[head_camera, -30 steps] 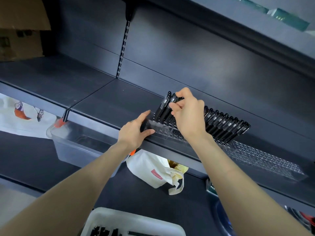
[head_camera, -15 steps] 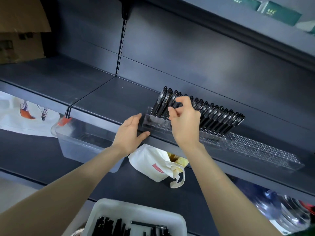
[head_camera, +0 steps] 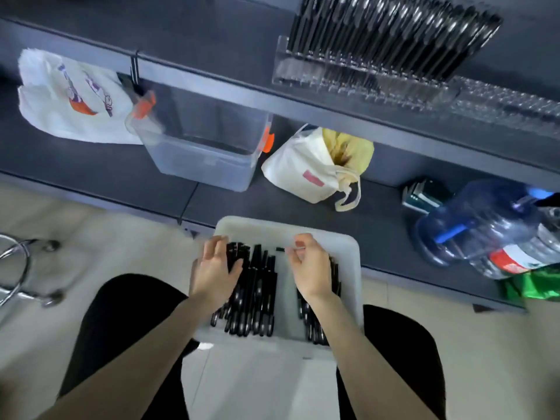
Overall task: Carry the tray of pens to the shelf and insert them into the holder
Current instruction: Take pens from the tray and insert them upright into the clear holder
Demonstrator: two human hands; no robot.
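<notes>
A white tray (head_camera: 348,250) rests on my lap, holding several black pens (head_camera: 257,286) lying lengthwise. My left hand (head_camera: 215,271) lies on the left bunch of pens with its fingers spread and fairly straight. My right hand (head_camera: 309,268) is over the right bunch, fingers curled, and its fingertips pinch the end of a pen (head_camera: 280,249) near the tray's far edge. On the shelf above, a clear holder (head_camera: 348,74) carries a row of upright black pens (head_camera: 394,31). Its right part (head_camera: 500,104) shows empty slots.
On the lower shelf stand a clear bin with orange clips (head_camera: 206,153), two white cloth bags (head_camera: 72,98) (head_camera: 309,168) and a large blue water bottle (head_camera: 478,225). A green packet (head_camera: 533,283) lies at the right. A chrome stool base (head_camera: 21,274) stands on the floor at the left.
Both hands have left the holder on the shelf and dropped into the tray on my lap. My view has swung down from the shelf to the tray.
</notes>
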